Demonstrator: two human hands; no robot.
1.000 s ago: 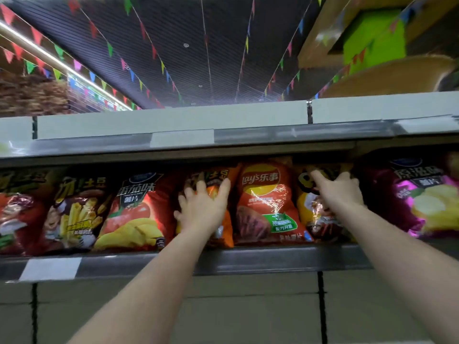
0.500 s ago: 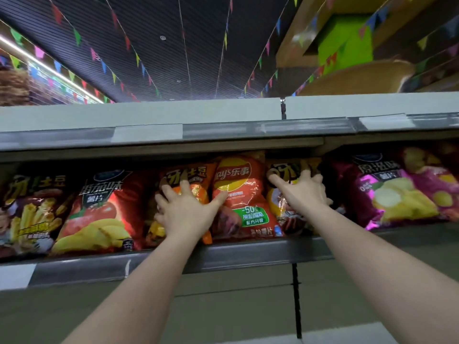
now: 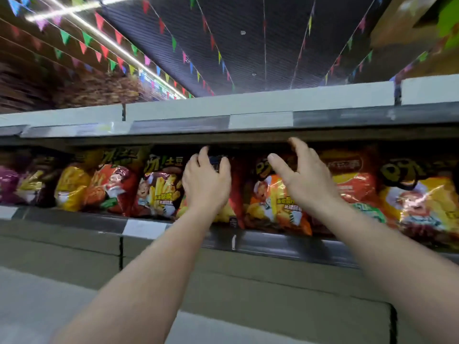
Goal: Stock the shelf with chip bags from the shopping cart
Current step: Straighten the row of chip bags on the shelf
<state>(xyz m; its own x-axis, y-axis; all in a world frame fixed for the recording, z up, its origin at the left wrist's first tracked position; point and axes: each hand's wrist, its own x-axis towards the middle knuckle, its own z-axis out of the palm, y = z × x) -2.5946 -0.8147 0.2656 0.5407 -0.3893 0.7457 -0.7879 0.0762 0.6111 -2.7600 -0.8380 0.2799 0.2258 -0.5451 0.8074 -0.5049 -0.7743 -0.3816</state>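
Note:
Chip bags stand in a row on the shelf [image 3: 285,247] at head height. My left hand [image 3: 206,184] presses on the top half of a red chip bag [image 3: 237,194], fingers up at its upper edge and thumb to the right. My right hand [image 3: 303,177] is raised with fingers spread in front of an orange fries-picture bag [image 3: 268,202], near its top; I cannot tell if it touches. Beside it on the right stand an orange-red chip bag [image 3: 352,184] and a yellow bag [image 3: 422,202]. No shopping cart is in view.
The upper shelf [image 3: 248,120] hangs low over the bag tops, leaving little headroom. More bags fill the row to the left, among them a brown fries bag [image 3: 159,192]. A white price label [image 3: 145,228] sits on the shelf rail. Bunting hangs from the ceiling.
The view has swung left along the shelf. Both hands have left the bags they pressed and moved one place left, the left to the red bag, the right to the orange bag.

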